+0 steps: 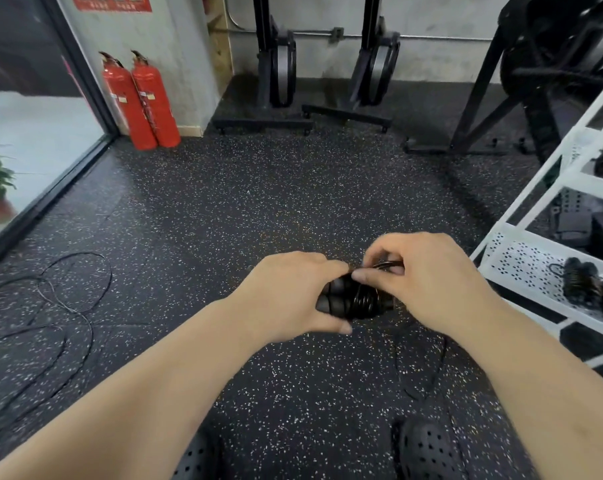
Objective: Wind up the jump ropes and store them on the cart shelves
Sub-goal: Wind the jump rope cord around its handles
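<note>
On the speckled floor (pixel 293 188), near its left edge, a loose jump rope (pixel 82 306) lies in wide loops, not yet wound. At the right edge stands the white cart (pixel 521 252). Its lower shelf carries wound ropes (pixel 584 282), probably finished ones. Over the middle, the left hand (pixel 289 292) grips the handles (pixel 329 301) together so the coils cannot slide. The right hand (pixel 424 282) pinches the cord of the rope bundle (pixel 360 301), seemingly to tuck its end.
</note>
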